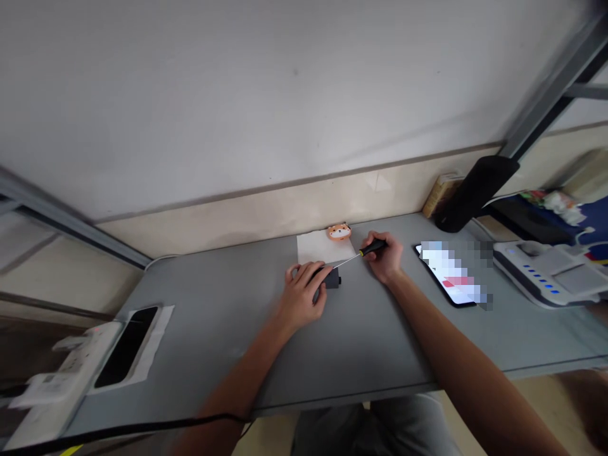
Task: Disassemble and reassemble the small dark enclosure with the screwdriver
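My left hand (pixel 306 292) is wrapped over a small dark grey box-like device (pixel 331 279) and presses it on the desk. Much of the device lies hidden under my fingers; a small dark knob sticks out on its right end. In my right hand (pixel 386 261) is a screwdriver (pixel 373 247) with a black handle and a yellow collar. Its thin metal shaft slants down to the left, and the tip meets or nearly meets the device's top edge. Just behind sits a white paper sheet (pixel 311 246) with an orange animal-face case (pixel 339 232) on it.
A lit phone (pixel 449 275) lies right of my right arm, near a white power strip (pixel 546 272). A black cylinder (pixel 477 193) leans by the wall at the back right. At left are a dark phone (pixel 127 347) on paper and another white power strip (pixel 78 373).
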`<action>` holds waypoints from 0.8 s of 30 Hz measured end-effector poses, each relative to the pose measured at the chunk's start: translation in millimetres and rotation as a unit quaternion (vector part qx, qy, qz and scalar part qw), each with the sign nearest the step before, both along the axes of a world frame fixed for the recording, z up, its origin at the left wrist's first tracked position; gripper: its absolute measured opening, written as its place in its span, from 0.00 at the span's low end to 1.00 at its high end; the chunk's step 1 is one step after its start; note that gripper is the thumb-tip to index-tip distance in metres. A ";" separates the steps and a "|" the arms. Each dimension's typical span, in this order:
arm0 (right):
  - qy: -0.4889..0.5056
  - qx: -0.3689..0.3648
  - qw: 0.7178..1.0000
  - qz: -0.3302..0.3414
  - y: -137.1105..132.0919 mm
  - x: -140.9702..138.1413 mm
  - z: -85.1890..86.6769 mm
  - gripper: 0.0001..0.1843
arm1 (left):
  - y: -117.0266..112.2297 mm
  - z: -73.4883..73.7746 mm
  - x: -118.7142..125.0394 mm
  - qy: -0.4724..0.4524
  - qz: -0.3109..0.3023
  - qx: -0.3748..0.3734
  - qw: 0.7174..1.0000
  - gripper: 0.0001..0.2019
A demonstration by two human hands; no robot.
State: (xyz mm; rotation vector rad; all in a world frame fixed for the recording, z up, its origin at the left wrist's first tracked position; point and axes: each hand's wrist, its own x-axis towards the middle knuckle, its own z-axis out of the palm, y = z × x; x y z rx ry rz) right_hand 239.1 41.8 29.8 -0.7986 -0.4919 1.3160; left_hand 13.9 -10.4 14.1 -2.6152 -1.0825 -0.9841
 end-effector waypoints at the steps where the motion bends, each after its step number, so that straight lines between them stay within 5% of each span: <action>1: 0.005 -0.001 1.000 -0.002 0.5 0.6 -1.0 0.09 | 0.0 -0.3 -0.2 0.005 0.005 0.002 1.000 0.19; 17: 0.085 -0.005 0.996 -0.017 -2.1 9.8 1.9 0.12 | -4.6 8.2 7.1 0.070 0.057 -0.045 0.995 0.26; 24: 0.101 -0.003 0.995 -0.018 -1.7 11.1 -0.2 0.10 | -2.1 -0.2 7.5 0.071 0.067 -0.020 0.995 0.26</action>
